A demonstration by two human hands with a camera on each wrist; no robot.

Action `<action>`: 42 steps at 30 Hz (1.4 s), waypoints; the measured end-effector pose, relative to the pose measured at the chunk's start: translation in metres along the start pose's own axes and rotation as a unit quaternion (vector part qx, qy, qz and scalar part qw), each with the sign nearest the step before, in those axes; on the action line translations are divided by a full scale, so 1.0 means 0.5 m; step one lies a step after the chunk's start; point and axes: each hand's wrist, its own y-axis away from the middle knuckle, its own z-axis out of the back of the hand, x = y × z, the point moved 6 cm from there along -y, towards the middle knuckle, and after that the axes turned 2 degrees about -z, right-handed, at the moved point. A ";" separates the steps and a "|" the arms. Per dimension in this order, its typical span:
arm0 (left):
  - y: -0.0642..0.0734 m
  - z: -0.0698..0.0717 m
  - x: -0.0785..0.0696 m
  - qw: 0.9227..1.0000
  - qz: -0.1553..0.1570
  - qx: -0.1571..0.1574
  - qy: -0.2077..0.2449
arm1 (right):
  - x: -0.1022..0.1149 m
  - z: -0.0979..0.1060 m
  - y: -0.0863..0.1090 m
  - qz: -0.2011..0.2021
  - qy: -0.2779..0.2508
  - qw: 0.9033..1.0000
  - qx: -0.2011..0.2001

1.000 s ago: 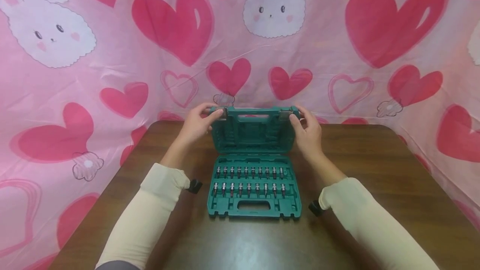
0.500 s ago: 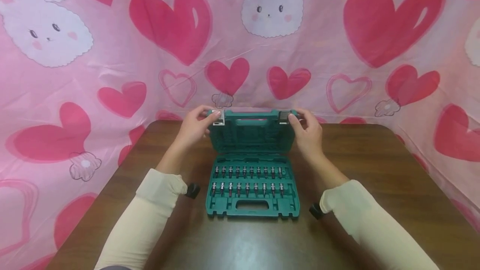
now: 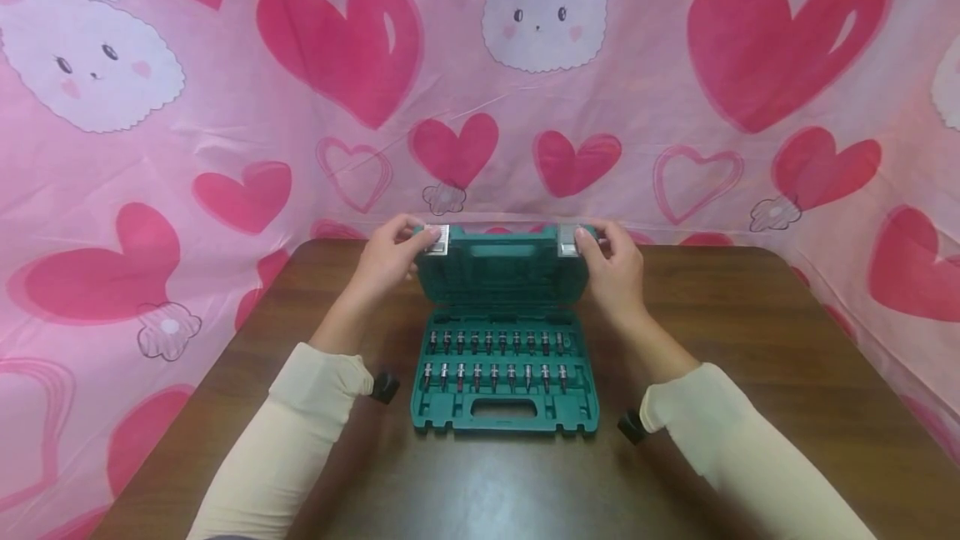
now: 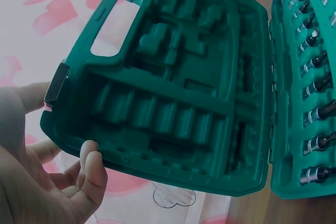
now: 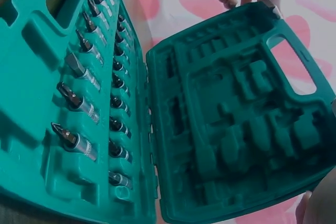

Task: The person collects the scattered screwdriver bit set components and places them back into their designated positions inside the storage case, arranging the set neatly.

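Observation:
A green plastic bit socket case stands open on the table, its base (image 3: 504, 422) flat and its lid (image 3: 502, 275) raised at the back. Two rows of silver bit sockets (image 3: 494, 377) sit in the base. At the lid's upper left corner my left hand (image 3: 385, 258) grips the edge, thumb on a metal latch (image 3: 438, 240). My right hand (image 3: 618, 272) holds the opposite corner, thumb at the other latch (image 3: 567, 241). The left wrist view shows the lid's moulded inside (image 4: 157, 108) and my left fingers (image 4: 94, 174) around its corner. Most of my right hand (image 5: 323, 198) is cut off in the right wrist view.
The case lies on a brown wood-grain table (image 3: 720, 307). Behind and at both sides hangs a pink cloth (image 3: 517, 102) with hearts and rabbits. Black straps (image 3: 386, 387) show at the cuffs of both light sleeves.
The lid's top edge has come down a little and tilted toward me, with both hands still on its corners. The latches face up more and look brighter. The base has not moved on the table.

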 end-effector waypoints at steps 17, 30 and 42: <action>0.021 -0.010 0.005 1.000 0.003 0.014 0.016 | 0.026 0.010 0.014 0.042 0.160 0.986 0.034; 0.035 -0.016 0.022 0.999 -0.043 -0.014 -0.001 | 0.014 0.011 0.024 0.032 0.160 0.985 0.050; 0.039 -0.026 0.063 0.997 -0.060 -0.017 -0.034 | -0.025 -0.012 0.041 0.046 0.123 0.990 0.059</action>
